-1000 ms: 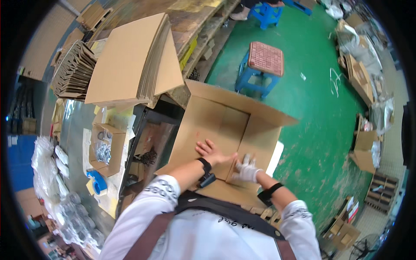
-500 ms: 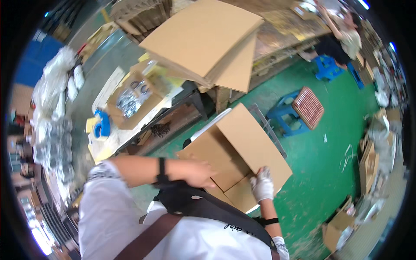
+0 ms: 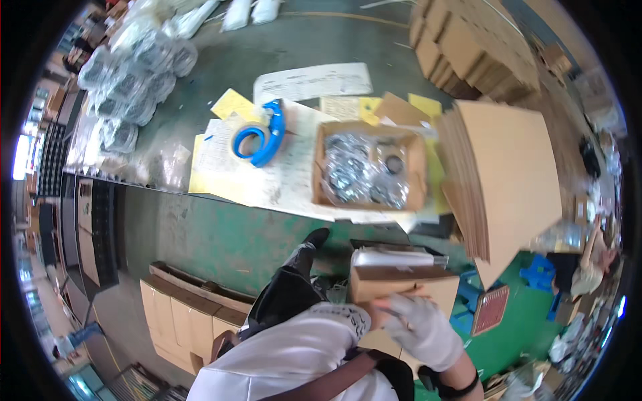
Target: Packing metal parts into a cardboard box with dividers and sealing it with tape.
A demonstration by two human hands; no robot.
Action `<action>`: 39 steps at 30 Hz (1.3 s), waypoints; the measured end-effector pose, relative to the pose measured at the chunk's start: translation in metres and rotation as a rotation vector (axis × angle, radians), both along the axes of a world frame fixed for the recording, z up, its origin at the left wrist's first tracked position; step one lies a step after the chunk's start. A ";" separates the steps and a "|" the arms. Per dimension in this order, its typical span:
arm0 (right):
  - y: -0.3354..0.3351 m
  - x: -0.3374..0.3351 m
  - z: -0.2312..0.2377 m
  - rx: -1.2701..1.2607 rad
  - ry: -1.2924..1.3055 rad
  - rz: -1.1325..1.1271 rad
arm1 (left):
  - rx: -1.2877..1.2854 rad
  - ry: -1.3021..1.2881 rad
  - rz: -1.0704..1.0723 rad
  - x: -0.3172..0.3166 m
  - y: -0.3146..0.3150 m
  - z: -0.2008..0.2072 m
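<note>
Gloved right hand (image 3: 422,329) grips cardboard box (image 3: 401,284), long axis left-right.

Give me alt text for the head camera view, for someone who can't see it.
A person's white-gloved right hand presses on a cardboard box held at the body; the left hand is hidden. Ahead, a grey table holds a blue tape dispenser and an open carton of bagged metal parts.

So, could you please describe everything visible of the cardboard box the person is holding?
The cardboard box is plain brown corrugated board, held close to the body below the worktable's edge. The white-gloved right hand lies over its near side. A pale, shiny bagged item rests along its top. Its lower part is hidden behind the glove and sleeve.
</note>
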State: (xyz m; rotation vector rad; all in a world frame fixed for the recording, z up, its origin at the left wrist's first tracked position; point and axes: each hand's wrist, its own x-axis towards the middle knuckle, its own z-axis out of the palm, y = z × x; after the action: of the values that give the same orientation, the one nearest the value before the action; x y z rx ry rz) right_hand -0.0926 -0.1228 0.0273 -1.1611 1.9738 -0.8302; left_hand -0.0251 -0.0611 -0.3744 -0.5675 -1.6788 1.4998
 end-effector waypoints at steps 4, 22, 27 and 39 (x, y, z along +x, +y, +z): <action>-0.228 -0.026 -0.062 0.104 0.156 -0.028 | 0.096 -0.191 0.292 -0.042 -0.094 0.009; -0.105 -0.032 -0.011 0.061 0.376 -0.423 | 0.706 -1.229 0.512 -0.067 -0.140 0.085; 0.105 0.056 0.022 0.074 -0.113 -1.271 | 0.536 -1.640 0.280 -0.015 -0.038 0.120; 0.302 0.255 -0.225 0.373 0.435 -1.214 | 0.672 -1.655 0.122 0.017 0.016 0.131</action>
State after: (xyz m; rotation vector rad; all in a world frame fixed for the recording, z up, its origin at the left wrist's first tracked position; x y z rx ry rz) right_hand 0.1627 0.1793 -0.1977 0.2265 3.0255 -0.6953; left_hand -0.0085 -0.0448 -0.2438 -1.4966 -3.1987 0.1290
